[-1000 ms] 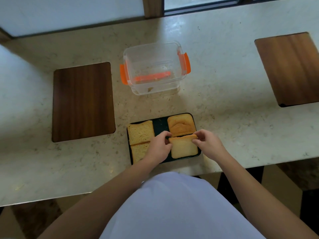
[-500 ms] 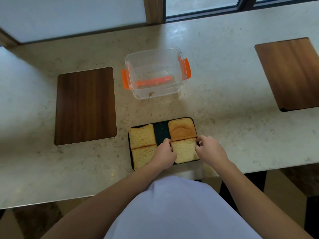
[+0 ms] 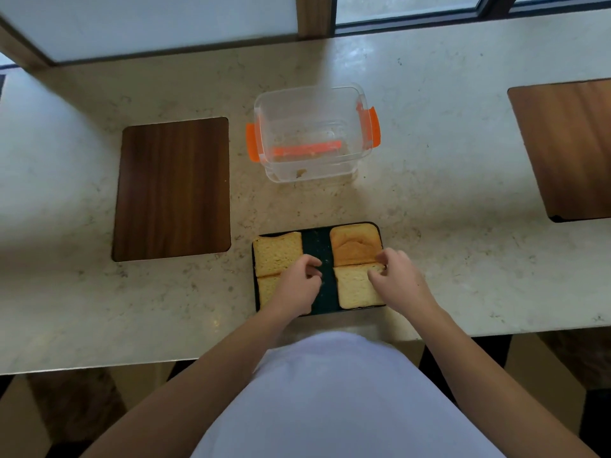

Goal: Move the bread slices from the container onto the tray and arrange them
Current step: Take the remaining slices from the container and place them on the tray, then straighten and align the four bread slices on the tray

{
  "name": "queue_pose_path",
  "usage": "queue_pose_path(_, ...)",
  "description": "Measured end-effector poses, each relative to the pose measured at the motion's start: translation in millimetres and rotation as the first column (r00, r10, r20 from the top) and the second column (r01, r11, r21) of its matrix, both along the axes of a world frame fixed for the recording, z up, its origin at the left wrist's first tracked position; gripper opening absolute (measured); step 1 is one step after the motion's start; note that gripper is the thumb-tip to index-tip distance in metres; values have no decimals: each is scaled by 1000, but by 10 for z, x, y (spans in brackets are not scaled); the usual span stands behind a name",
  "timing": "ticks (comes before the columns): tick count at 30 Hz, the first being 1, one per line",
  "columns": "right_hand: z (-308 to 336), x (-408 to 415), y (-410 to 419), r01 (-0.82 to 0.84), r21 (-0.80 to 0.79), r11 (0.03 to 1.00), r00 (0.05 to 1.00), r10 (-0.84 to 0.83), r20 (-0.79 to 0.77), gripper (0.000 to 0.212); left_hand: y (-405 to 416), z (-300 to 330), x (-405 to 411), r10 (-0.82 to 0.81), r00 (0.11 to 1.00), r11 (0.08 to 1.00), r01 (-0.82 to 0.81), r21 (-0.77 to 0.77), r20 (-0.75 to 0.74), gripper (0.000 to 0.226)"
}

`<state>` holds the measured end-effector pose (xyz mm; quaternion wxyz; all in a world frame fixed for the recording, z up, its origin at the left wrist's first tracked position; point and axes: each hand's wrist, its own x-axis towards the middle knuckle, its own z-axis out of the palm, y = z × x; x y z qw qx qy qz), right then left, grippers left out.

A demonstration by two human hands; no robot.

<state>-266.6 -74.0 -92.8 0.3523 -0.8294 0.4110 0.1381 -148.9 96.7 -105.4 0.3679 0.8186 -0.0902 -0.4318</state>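
Observation:
A dark tray (image 3: 318, 242) lies at the near edge of the counter with several bread slices flat on it. A pale slice (image 3: 277, 252) sits far left, a browner crust slice (image 3: 355, 244) far right, another pale slice (image 3: 353, 287) near right. A slice at near left (image 3: 266, 289) is mostly hidden under my left hand (image 3: 297, 285). My left hand hovers over the tray's left half, fingers loosely curled, holding nothing. My right hand (image 3: 396, 282) rests over the right edge of the near right slice, fingers apart. The clear container (image 3: 314, 133) with orange clips stands behind the tray, holding only crumbs.
A dark wooden board (image 3: 172, 190) is set into the counter on the left, another wooden board (image 3: 565, 147) on the right. A window frame runs along the back. The counter's front edge is just below the tray, against my body.
The near right slice, held tilted by both hands a second ago, now lies flat on the tray. Both hands have let go; the left has moved left over the tray.

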Motion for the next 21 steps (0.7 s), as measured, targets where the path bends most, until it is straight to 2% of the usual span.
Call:
queue_pose_path(2, 37, 102, 51, 96, 188, 977, 989, -116, 94, 26, 216, 14, 133, 115, 993, 993, -115, 1, -12, 21)
queue_pose_path(3, 65, 157, 71, 197, 378, 905, 962, -253, 105, 21, 323, 14, 201, 162, 986, 987, -162, 8, -25, 18)
queue_pose_path(5, 128, 279, 117, 346, 717, 605, 865, -502, 7, 21, 549, 14, 320, 281, 958, 960, -280, 20, -58, 15)
queue_pose_path(6, 142, 334, 140, 364, 783, 503, 837, -546, -38, 22, 645, 18, 368, 347, 935, 938, -346, 28, -70, 16)
queue_pose_path(8, 144, 437, 203, 359, 821, 444, 839, -539, -76, 23, 786, 24, 436, 452, 888, 892, -451, 32, -86, 16)
queue_pose_path(12, 102, 661, 387, 325, 827, 458, 894, -435, -110, 22, 852, 20, 528, 530, 843, 847, -531, 13, -92, 14)
queue_pose_path(17, 6, 846, 530, 293, 755, 587, 939, -327, -110, 30, 723, 37, 572, 523, 847, 850, -527, -12, -98, 18)
queue_pose_path(21, -32, 914, 545, 280, 706, 650, 951, -287, -113, 30, 672, 55, 601, 478, 875, 878, -477, 26, -79, 42)
